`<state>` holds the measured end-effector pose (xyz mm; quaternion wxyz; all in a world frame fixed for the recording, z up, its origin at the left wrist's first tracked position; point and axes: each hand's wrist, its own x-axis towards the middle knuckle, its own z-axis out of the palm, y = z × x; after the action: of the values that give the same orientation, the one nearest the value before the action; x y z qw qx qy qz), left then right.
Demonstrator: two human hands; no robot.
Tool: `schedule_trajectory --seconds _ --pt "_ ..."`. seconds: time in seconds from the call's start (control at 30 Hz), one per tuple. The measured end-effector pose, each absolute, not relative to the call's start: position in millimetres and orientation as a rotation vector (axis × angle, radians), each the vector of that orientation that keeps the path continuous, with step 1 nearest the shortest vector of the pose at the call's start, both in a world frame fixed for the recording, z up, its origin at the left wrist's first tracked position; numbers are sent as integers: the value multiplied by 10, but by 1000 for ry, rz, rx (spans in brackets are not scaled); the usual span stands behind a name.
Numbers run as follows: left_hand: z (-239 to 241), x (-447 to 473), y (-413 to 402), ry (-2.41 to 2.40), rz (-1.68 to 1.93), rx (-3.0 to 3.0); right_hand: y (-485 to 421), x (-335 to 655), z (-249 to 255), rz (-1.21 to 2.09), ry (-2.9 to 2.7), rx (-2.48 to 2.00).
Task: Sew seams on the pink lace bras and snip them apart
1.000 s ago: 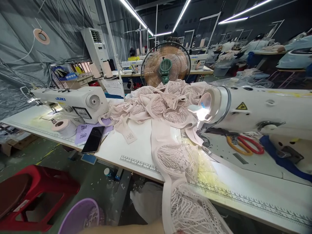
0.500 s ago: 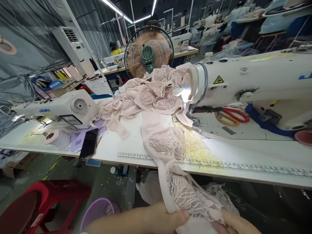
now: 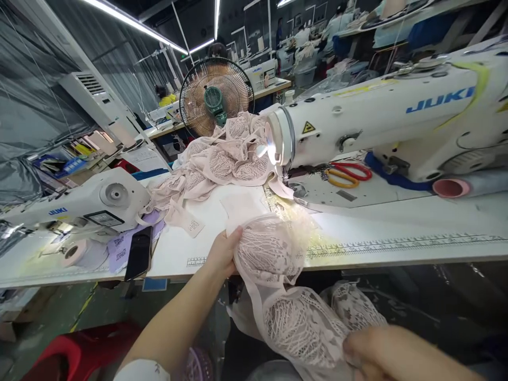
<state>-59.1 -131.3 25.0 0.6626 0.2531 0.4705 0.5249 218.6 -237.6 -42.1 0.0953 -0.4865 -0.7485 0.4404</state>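
Observation:
A pale pink lace bra (image 3: 270,248) hangs over the front edge of the white sewing table, one cup at the edge and the other below it. My left hand (image 3: 227,253) grips its band beside the upper cup, thumb on top. At the lower right my right hand (image 3: 373,344) is closed on the side of the lower cup; its fingertips are partly hidden and slightly blurred. Behind the bra, a heap of similar bras (image 3: 226,159) lies on the table beside the sewing machine head (image 3: 281,135), whose lamp is lit.
Red- and orange-handled scissors (image 3: 345,173) lie on the machine bed. To the left are a black phone (image 3: 138,253), a thread cone (image 3: 85,254) and a second sewing machine (image 3: 115,198). A fan (image 3: 216,98) stands behind the heap. Below left is a red stool (image 3: 79,352).
My left hand has moved up from the lower cup to the band by the upper cup, lifting that cup. My right hand stays at the lower cup. The view has shifted right.

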Motion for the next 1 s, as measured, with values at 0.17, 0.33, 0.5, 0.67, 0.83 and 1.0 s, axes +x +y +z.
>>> schedule_trajectory --seconds 0.17,0.33,0.5,0.67,0.83,1.0 --pt "209 -409 -1554 1044 1138 806 -1717 2142 142 876 -1661 -1465" --pt "70 -392 -1717 1086 1059 969 -1421 1779 95 1366 -1599 -1282" --pt "13 -413 -1725 1169 844 1291 -1395 1668 -54 1463 -1670 -1198" --pt "71 -302 -1642 1212 783 1313 -1344 1703 -96 1445 -1765 -1182" --pt "58 -233 -1587 1212 711 1381 -1340 1652 -134 1360 -1846 -1208" --pt "34 -169 -1585 1222 698 1367 -1341 1651 -85 1275 -1895 -1266"
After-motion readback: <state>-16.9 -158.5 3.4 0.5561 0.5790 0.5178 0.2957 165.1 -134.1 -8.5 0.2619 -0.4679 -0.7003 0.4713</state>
